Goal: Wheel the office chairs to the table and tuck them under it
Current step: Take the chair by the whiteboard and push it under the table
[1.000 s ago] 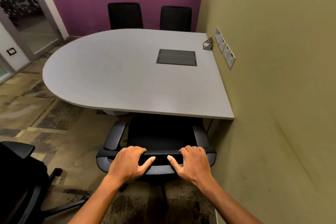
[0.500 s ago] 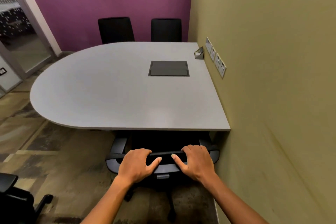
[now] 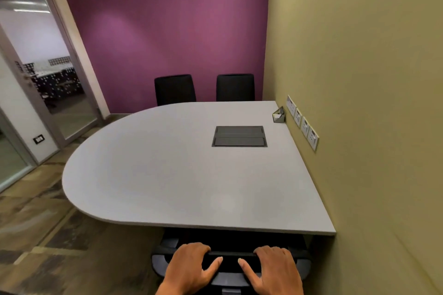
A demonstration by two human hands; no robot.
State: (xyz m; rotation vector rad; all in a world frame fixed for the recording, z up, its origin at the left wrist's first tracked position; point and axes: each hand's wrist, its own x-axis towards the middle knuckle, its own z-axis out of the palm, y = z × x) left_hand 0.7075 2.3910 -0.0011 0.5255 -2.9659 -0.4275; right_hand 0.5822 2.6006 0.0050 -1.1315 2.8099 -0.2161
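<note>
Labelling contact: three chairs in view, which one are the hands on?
The near chair, under the table's straight edge: left hand and right hand grip its backrest top. The two far chairs stand untouched by the purple wall.

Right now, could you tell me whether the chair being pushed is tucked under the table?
Mostly in: the chair's seat is hidden beneath the table edge; only its backrest top shows.
</note>
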